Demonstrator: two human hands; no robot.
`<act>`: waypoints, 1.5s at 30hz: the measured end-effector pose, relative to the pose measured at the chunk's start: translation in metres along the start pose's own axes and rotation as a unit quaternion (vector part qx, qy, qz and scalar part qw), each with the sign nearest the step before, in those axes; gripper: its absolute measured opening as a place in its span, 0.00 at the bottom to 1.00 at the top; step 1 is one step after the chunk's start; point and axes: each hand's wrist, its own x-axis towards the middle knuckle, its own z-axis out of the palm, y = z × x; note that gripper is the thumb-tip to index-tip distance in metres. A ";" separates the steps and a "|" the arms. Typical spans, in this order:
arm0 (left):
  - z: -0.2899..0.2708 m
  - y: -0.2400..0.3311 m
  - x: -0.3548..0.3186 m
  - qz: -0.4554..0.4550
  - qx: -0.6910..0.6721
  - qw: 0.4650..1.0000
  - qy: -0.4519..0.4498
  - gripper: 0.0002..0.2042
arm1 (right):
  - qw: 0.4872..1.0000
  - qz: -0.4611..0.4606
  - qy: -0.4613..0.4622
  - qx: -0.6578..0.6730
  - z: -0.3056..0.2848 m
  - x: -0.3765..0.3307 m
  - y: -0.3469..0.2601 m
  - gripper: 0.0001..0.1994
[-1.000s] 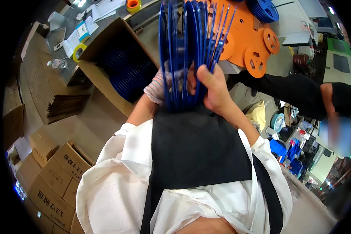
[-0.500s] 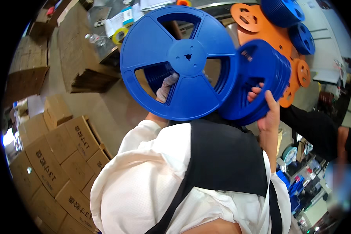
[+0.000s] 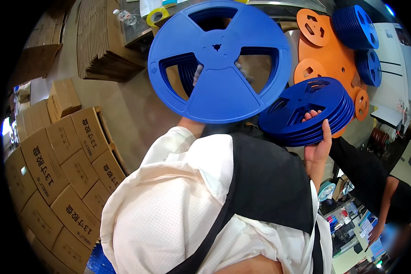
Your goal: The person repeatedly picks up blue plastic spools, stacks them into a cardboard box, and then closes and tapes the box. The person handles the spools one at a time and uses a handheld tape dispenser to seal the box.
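Observation:
My left hand [image 3: 198,76], in a grey glove, is mostly hidden behind a stack of large blue plastic reels [image 3: 223,93]. Its fingers show through the cut-out windows beside the hub, holding the stack from beneath. To the right, my bare right hand [image 3: 318,148] grips a second stack of blue reels [image 3: 306,105] by its near right edge. The thumb lies outside and the fingertips come up through a window. This second stack is tilted, its layered rims facing right, close beside the first.
An orange platform [image 3: 338,64] holds orange discs [image 3: 313,27] and more blue reel stacks [image 3: 355,26]. Flattened cardboard [image 3: 102,41] leans by a table with a bottle [image 3: 124,17] and yellow tape [image 3: 157,16]. Cartons [image 3: 55,169] are piled left. Another person's arm [image 3: 383,205] is at right.
The right-hand stack has swung from steeply tilted to flatter and sits lower. The left-hand stack has shifted up and slightly right, covering more of my left hand. The other person's arm now reaches down.

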 end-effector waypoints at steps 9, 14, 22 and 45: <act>-0.056 0.074 -0.044 0.135 0.087 0.948 0.275 0.39 | 0.999 0.037 0.030 0.000 0.018 0.013 0.013 0.19; -0.111 0.140 -0.047 0.185 0.102 0.898 0.385 0.39 | 0.993 0.094 0.065 -0.016 0.019 0.017 0.029 0.19; -0.203 0.238 -0.025 0.211 0.110 0.844 0.480 0.39 | 0.982 0.134 0.126 -0.042 0.018 0.017 0.059 0.23; -0.246 0.143 -0.123 -0.052 0.230 0.680 0.695 0.36 | 0.977 0.097 0.140 -0.126 0.028 0.030 0.037 0.18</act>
